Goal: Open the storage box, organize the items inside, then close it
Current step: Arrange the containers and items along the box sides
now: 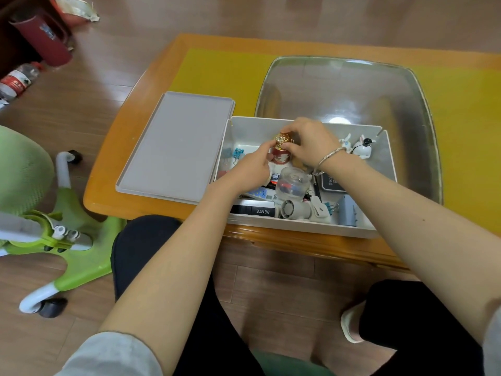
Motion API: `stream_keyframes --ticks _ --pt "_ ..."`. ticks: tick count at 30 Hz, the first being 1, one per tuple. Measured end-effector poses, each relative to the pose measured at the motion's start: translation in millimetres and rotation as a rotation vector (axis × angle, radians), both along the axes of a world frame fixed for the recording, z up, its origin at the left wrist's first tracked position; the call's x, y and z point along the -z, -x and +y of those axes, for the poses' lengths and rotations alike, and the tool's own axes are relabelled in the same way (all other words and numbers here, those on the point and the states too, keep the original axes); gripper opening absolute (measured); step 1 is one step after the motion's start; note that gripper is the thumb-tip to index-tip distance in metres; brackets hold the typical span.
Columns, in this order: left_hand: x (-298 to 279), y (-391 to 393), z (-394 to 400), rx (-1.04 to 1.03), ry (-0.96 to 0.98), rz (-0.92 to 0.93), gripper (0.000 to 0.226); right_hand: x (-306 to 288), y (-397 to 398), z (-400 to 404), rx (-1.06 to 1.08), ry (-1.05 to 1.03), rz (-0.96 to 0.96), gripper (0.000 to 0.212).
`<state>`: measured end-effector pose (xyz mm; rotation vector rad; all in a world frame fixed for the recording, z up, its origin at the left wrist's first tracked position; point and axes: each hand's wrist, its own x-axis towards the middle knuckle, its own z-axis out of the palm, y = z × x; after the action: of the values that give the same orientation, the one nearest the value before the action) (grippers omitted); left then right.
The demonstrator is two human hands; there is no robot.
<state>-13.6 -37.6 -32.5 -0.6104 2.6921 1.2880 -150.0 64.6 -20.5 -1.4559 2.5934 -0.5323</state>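
The white storage box [298, 227] stands open at the table's near edge. Its grey lid [176, 145] lies flat to the left of it. Both hands hold a small red bottle with a gold cap [282, 150] upright over the box's middle. My left hand [248, 165] grips the red body. My right hand [309, 141] pinches the gold cap from above. Inside the box lie a clear round jar [292, 183], a small white fan [295, 210], a black "BENTE" box [256, 210], blue clips [238, 152] and two white rabbit figures [359, 146].
A large clear plastic cover [349, 88] rests behind the box on a yellow mat [217, 71]. The wooden table's [108, 191] front edge is close to my knees. A green chair base [67, 240] stands on the floor at left, with a bottle [19, 80] beyond it.
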Motion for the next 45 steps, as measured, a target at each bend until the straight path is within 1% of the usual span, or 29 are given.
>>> stream_keyframes --ticks 4,6,9,12,17,21,25,27,29,32,34,37,41,45 --pt "2 2 -2 0.012 0.008 -0.008 0.058 -3 6 14 0.042 0.023 -0.018 0.034" --pt "3 3 -5 0.012 0.012 0.001 0.06 -3 12 27 0.089 0.036 0.033 0.035" --pt "5 4 -7 0.017 0.001 0.013 0.059 0 15 41 0.091 -0.073 0.181 0.039" --pt "6 4 -5 0.013 0.001 0.027 0.058 7 12 41 0.059 -0.209 0.251 0.043" --pt "7 3 -6 0.003 -0.004 0.038 0.058 17 8 35 0.078 -0.253 0.317 0.038" --pt "10 2 -8 0.006 -0.059 0.051 0.057 21 6 34 0.101 -0.243 0.345 0.036" --pt "10 1 -9 -0.004 -0.078 0.071 0.053 20 7 36 0.105 -0.248 0.326 0.039" --pt "8 1 -9 -0.044 -0.099 0.099 0.049 19 9 37 0.108 -0.232 0.305 0.043" --pt "6 0 -11 -0.111 -0.096 0.142 0.043 16 9 38 0.121 -0.166 0.289 0.046" --pt "3 2 -18 -0.216 -0.032 0.208 0.03 7 5 33 0.12 -0.027 0.275 0.044" --pt "2 4 -22 -0.289 -0.01 0.224 0.024 1 1 25 0.083 0.008 0.277 0.042" --pt "1 7 -27 -0.337 0.042 0.213 0.025 -2 -6 11 0.013 -0.042 0.26 0.046" --pt "2 10 -29 -0.302 0.091 0.206 0.029 4 -9 0 -0.019 -0.176 0.224 0.049" --pt "2 17 -30 -0.287 0.091 0.219 0.031 9 -10 -2 -0.003 -0.145 0.161 0.045"
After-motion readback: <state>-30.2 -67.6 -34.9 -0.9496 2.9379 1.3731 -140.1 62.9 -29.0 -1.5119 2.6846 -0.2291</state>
